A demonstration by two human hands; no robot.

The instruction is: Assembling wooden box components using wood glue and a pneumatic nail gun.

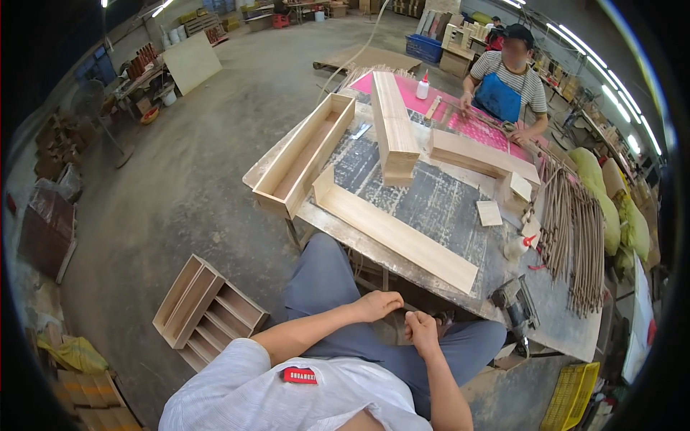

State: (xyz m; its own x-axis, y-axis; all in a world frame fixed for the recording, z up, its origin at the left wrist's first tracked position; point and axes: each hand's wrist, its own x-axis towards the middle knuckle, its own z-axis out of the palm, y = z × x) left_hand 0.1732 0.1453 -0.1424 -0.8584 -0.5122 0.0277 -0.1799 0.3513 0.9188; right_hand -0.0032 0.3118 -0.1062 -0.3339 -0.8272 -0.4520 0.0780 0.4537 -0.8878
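My left hand (379,305) and my right hand (422,332) are close together over my lap, just off the table's near edge. Both have their fingers closed; whatever they may pinch is too small to make out. Nearest to them on the worktable (338,223) lies a pale L-shaped wooden board piece (402,237). Behind it stand a long open wooden box (309,158) at the left and a long stack of boards (393,126) in the middle. A dark nail gun (516,302) rests at the near right, with a white glue bottle (517,248) beyond it.
A person (507,79) works across the table, near a second glue bottle (422,86). Bundled thin sticks (571,237) cover the table's right side, near a small square wood piece (489,213). Wooden boxes (205,305) sit on the floor at left; a yellow crate (570,395) stands lower right.
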